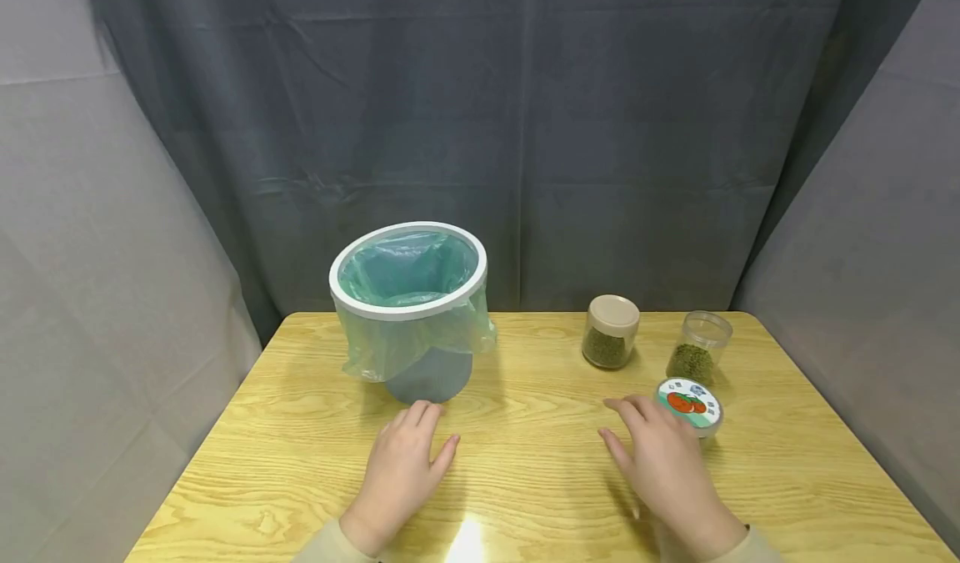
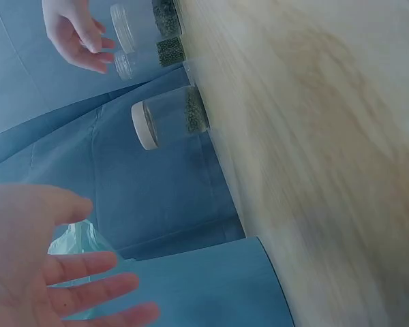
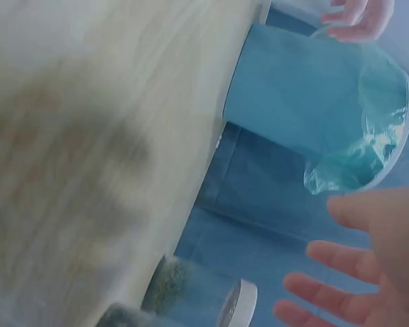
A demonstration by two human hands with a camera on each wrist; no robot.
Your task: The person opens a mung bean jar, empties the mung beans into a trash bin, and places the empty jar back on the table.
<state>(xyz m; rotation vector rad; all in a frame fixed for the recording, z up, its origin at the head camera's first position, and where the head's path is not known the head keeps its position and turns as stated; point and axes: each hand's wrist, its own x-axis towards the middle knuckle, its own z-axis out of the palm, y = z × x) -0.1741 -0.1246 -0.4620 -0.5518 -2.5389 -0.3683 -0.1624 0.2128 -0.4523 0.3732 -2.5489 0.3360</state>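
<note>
My left hand hovers over the table in front of the bin, fingers extended and holding nothing. The grey-blue bin has a white rim and a translucent green liner folded over its edge. Just left of a jar whose lid bears a tomato picture, my right hand is held with fingers spread and nothing in them; whether it touches that jar I cannot tell. Behind stand a jar with a beige lid and a clear jar, both partly filled with green bits.
The wooden table ends at a dark grey curtain behind the bin and jars. Pale cloth walls flank it on both sides. The jars stand at the right, the bin at the left rear.
</note>
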